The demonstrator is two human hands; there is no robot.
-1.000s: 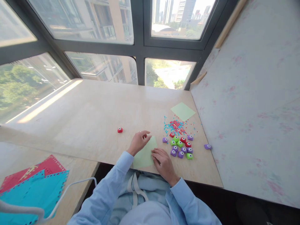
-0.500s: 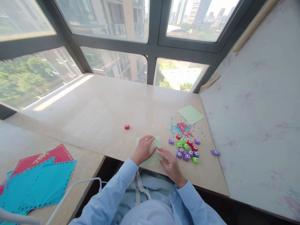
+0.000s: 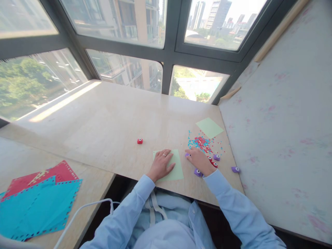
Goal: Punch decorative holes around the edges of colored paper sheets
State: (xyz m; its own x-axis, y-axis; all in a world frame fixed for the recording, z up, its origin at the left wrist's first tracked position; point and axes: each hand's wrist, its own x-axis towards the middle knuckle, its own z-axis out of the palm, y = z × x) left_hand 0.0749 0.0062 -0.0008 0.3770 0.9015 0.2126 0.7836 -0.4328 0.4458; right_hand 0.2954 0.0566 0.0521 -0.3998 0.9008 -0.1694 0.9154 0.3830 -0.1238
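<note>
Head view, looking forward and down over a pale wooden table set against a window corner. The left hand lies flat, palm down, fingers spread and together on nothing, pressing the near left part of a pale green paper square; the grip is open and merely rests on the sheet. The sheet lies flat close to the table's near edge, its sides slightly turned from that edge, the long axis running from the person toward the window; its far corner points toward the confetti. The right hand reaches over the cluster of small punches, red and purple ones showing around it, fingertips at a purple punch just right of the sheet; whether the fingers are closed on it cannot be told, as the hand covers them. Another purple punch sits just beside the wrist, and one purple punch lies apart near the right table edge. Beyond the hand is a scatter of blue and red confetti, and farther still a second green paper square, lying flat and turned diamond-wise. A lone red punch stands well left of the sheet. No container is in view; all pieces lie loose on the table. At lower left, on a separate surface, teal sheets overlap red sheets, their edges perforated.
</note>
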